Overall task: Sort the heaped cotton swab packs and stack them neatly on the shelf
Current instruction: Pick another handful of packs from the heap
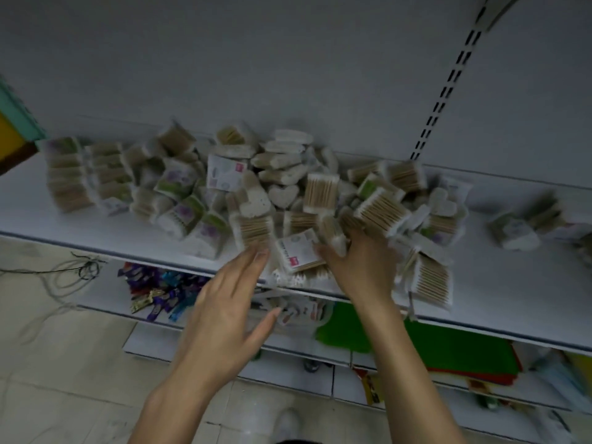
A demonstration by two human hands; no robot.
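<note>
Cotton swab packs [282,187] lie heaped mid-shelf [96,225], with a few rows [73,174] stacked at its left end. I judge the packs light, slick in their film and soft at the swab ends, so best pinched across the flat faces, several at once. My left hand [224,302] is spread flat with fingers straight and holds nothing, its tips at a front pack [253,229]. My right hand [358,267] sits in the heap's front edge among packs; blur hides whether it grips one.
</note>
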